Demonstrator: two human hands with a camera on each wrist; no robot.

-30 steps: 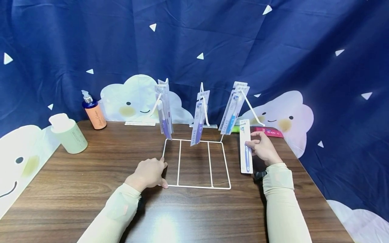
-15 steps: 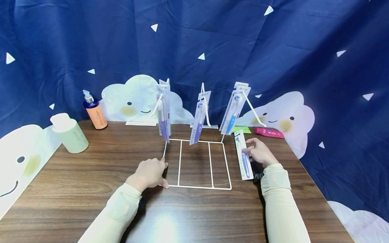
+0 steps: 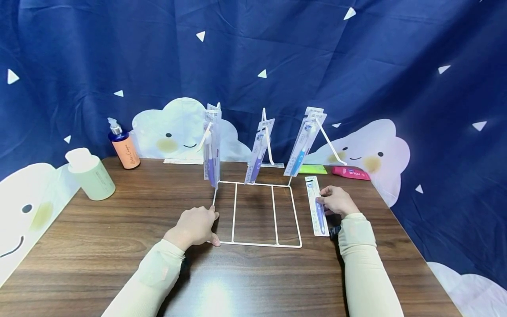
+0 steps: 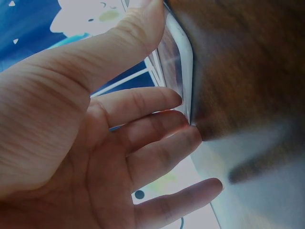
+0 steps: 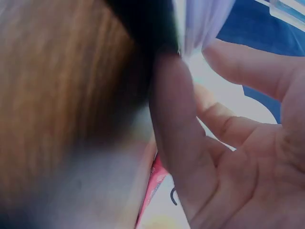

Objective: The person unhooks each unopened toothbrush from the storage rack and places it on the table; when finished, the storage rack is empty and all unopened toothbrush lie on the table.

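Note:
A white wire rack [image 3: 257, 243] lies flat on the wooden table [image 3: 99, 246], and its upright hooks carry three hanging toothbrush packs [image 3: 211, 147] [image 3: 259, 149] [image 3: 303, 143]. My left hand [image 3: 194, 226] rests on the rack's left edge. In the left wrist view the left hand [image 4: 181, 95] has loose, straight fingers and its thumb lies along the white wire [image 4: 183, 62]. A fourth toothbrush pack [image 3: 317, 206] lies flat on the table just right of the rack. My right hand [image 3: 334, 200] pinches its right edge. The right wrist view shows the right hand [image 5: 190, 57] with thumb and finger closed on the pack's edge [image 5: 205, 19].
An orange pump bottle [image 3: 124, 149] and a pale green container [image 3: 89, 174] stand at the back left. A pink tube [image 3: 350, 172] and a green packet [image 3: 313, 169] lie at the back right. A blue curtain with clouds hangs behind the table.
My right hand has brought the toothbrush pack down from upright to flat on the table, slightly closer to the rack. The left hand has stayed put.

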